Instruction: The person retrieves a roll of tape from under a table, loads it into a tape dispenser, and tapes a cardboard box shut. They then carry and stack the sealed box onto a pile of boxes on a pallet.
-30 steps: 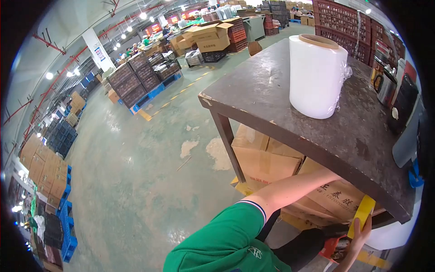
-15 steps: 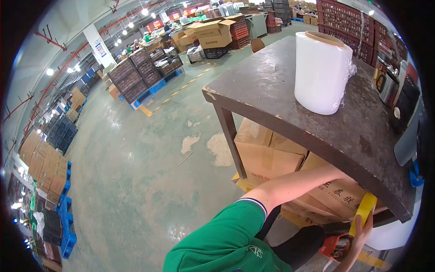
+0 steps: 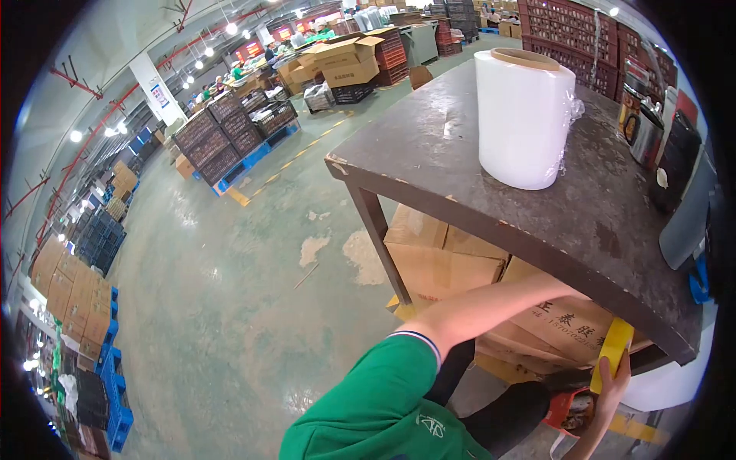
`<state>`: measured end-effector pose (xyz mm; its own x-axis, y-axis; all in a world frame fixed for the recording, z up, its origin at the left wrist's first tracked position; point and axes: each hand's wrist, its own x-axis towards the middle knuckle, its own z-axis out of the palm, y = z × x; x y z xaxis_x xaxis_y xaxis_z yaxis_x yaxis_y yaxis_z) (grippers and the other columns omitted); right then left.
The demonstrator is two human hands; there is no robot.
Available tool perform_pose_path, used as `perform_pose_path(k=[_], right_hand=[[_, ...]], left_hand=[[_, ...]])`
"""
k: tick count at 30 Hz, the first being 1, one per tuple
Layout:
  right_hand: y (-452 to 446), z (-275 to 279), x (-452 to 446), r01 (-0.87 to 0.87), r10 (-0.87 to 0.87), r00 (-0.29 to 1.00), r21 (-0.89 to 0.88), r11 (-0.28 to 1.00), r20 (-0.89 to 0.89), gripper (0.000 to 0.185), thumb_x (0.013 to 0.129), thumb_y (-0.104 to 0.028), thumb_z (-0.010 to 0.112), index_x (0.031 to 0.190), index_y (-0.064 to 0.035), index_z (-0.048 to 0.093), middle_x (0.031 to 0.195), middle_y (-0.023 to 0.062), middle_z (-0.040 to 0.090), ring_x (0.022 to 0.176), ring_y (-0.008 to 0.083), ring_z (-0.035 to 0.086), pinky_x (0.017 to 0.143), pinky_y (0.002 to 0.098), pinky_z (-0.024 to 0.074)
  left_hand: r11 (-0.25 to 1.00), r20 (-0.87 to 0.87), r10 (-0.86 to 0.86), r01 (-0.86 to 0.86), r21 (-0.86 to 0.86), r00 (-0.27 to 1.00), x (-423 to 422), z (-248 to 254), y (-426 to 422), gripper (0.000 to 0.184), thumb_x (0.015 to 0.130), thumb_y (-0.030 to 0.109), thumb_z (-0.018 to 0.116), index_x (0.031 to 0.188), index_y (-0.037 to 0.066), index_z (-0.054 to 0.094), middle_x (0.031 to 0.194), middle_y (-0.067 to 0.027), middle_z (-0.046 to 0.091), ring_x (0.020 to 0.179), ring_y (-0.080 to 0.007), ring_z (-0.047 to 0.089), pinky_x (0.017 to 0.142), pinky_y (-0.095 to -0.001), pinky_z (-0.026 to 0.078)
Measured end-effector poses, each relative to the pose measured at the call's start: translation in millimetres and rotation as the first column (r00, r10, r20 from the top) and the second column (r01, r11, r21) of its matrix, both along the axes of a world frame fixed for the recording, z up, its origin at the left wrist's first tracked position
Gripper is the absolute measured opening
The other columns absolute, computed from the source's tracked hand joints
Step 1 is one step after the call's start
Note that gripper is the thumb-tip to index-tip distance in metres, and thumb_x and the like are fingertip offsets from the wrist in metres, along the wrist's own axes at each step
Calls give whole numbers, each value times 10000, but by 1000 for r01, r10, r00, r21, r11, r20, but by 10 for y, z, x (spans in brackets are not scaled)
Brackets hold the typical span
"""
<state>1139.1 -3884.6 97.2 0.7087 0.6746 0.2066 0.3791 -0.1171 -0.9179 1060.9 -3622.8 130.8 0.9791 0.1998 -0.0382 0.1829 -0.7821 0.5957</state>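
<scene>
My right hand is closed around a yellow roll of tape, seen edge-on beside the table's near right corner. My left arm reaches under the dark tabletop, and the hand itself is hidden beneath the table edge. Cardboard boxes are stacked under the table, next to my left forearm. Printed characters show on one carton between the forearm and the tape. Above, a large roll of clear stretch film stands upright on the dark table, its loose film wrinkled on the right side.
A red container sits low by my right forearm. Metal cups and dark items stand at the table's right end. Crates on a blue pallet, open cartons and stacked boxes stand across the green floor.
The whole view has shifted slightly, so the table and film roll appear a little farther left and up. My right hand keeps its hold on the tape; my left arm stays under the table.
</scene>
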Motion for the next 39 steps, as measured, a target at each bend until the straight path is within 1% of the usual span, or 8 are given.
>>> perform_pose_path(k=[11, 19, 21, 22, 26, 30, 34, 39], right_hand=[[-258, -325, -33, -79, 77, 996, -63, 995, -37, 299, 787, -165, 587, 1046, -30, 523, 766, 12, 540, 674, 103, 533, 579, 223, 414], [-584, -4, -1350, -177, -52, 573, -186, 967, -818, 374, 878, -312, 556, 1085, -2, 548, 977, 91, 608, 861, 219, 580, 829, 352, 464], [-380, 659, -1527, -407, 68, 504, -167, 898, -861, 406, 878, -301, 557, 1154, -7, 509, 1022, 85, 597, 874, 185, 585, 815, 336, 470], [-276, 999, -1603, -472, 105, 432, -125, 873, -896, 432, 879, -298, 555, 1192, -8, 485, 1041, 88, 591, 879, 179, 588, 810, 332, 473], [88, 1935, -1742, -610, 306, 287, 73, 789, -908, 430, 849, -280, 582, 1150, 16, 504, 949, 86, 610, 805, 177, 595, 748, 310, 477], [421, 2719, -1965, -724, 366, 178, 130, 677, -913, 527, 785, -372, 626, 1097, 38, 515, 880, 111, 623, 737, 180, 617, 684, 280, 488], [859, 3286, -2216, -717, 499, -61, 386, 581, -864, 608, 766, -456, 603, 1104, 44, 526, 955, 140, 623, 836, 201, 615, 718, 298, 488], [1633, 4140, -2817, -795, 676, 10, 404, 453, -737, 528, 861, -422, 491, 1091, 51, 536, 946, 141, 634, 840, 217, 615, 740, 305, 482]], left_hand=[[988, -97, 125, -133, -81, 987, -570, -72, 187, 461, 862, 382, 463, 1208, 80, 504, 1174, -141, 527, 1108, -310, 488, 928, -438, 368], [982, -276, -7, -46, -183, 961, -788, 253, -131, 332, 869, 285, 507, 1127, 77, 520, 967, -84, 620, 978, -294, 561, 834, -473, 389], [964, 303, 129, -191, 185, 944, -1182, 258, -498, 367, 857, 263, 548, 1167, 69, 513, 1006, -125, 603, 992, -299, 551, 852, -399, 414], [980, 327, 183, -146, -135, 927, -1392, 282, -622, 403, 876, 292, 532, 1217, 82, 489, 1092, -134, 573, 1049, -278, 529, 900, -383, 395], [-196, -226, 285, -174, -965, 932, -2535, 542, -1195, 525, 968, 404, 333, 1354, 50, 359, 1368, -67, 399, 1285, -192, 340, 1081, -361, 227], [-443, -341, 495, -106, -890, 799, -3058, 1750, -1335, 530, 970, 410, 306, 1380, 75, 293, 1375, -76, 373, 1277, -205, 351, 1081, -391, 221], [139, -45, 743, -220, -965, 668, -3516, 2913, -1012, 485, 903, 200, 515, 1327, 38, 344, 1307, -79, 413, 1225, -185, 373, 1044, -322, 269], [290, 162, 924, -356, -888, 346, -4161, 3561, -651, 480, 826, 240, 644, 1216, 33, 454, 1165, -60, 470, 1122, -185, 455, 968, -311, 347]])
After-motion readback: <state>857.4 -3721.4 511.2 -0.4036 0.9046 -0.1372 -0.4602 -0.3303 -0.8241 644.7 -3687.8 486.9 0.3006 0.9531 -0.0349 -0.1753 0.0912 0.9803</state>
